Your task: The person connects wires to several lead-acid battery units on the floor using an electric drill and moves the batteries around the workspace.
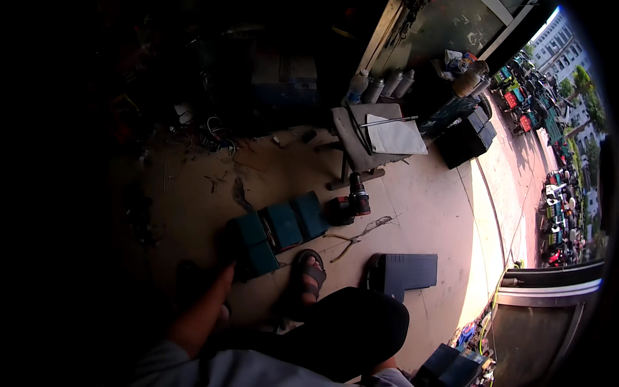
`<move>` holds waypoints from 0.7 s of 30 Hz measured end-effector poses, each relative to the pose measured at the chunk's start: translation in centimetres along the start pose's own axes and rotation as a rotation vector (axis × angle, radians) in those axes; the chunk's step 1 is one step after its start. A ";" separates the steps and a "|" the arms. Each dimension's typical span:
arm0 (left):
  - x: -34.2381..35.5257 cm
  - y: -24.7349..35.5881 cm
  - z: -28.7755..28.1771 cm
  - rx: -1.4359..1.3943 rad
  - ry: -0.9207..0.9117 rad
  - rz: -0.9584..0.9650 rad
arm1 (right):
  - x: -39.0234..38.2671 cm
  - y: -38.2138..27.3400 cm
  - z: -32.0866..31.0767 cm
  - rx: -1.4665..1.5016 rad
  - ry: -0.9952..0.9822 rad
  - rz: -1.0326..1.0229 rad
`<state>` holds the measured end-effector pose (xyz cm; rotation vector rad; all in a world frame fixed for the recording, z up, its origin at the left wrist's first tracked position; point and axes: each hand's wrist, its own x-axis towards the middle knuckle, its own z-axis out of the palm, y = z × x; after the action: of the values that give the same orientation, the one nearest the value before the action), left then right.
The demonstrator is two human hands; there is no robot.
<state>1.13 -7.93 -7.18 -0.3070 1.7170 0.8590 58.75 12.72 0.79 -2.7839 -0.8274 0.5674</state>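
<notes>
Though too dark to tell opening or hold of left hand (229,271), beside teal blocks (284,224) on floor (412,219), with right hand out of view. Probably heavy, stiff; best gripped low, at both ends.

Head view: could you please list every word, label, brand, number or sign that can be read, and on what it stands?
None can be read.
Green blocks: no legible marking.
Cordless drill: any markings too small.
Metal cans: any labels too dark and small.
Red panels on vehicles outside: too small and blurred.
</notes>
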 end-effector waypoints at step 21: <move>3.5 -7.4 -0.2 -0.092 0.072 0.126 | -16.4 -22.4 10.5 0.076 -0.567 -1.178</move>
<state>4.26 -12.45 -13.27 -0.2972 1.7817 1.0317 30.89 22.85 2.50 -1.5537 -2.1752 1.0379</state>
